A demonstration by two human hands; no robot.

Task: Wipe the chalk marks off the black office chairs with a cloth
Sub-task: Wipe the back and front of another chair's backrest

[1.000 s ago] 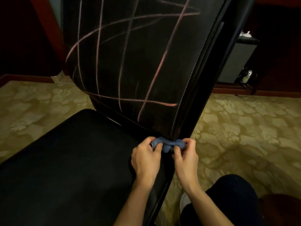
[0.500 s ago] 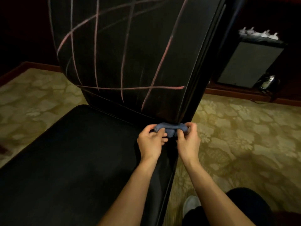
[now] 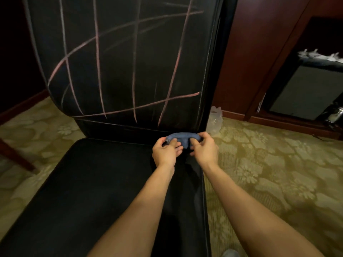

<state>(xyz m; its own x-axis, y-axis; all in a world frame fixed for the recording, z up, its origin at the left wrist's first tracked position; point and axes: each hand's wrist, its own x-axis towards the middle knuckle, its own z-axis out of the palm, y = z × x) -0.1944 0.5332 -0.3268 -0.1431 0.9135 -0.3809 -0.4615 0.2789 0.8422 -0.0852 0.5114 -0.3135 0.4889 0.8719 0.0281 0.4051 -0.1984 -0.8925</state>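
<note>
Both hands [image 3: 184,149] pinch cloth [image 3: 182,137] (apparently bunched).

Patterned floral carpet [image 3: 269,173] covers the floor on both sides of my view. A dark red wooden cabinet [image 3: 259,52] fills the upper right of the frame. A crumpled clear plastic bag [image 3: 215,119] lies at its base. A black appliance [image 3: 306,91] with a grey front panel sits at the right edge.
</note>
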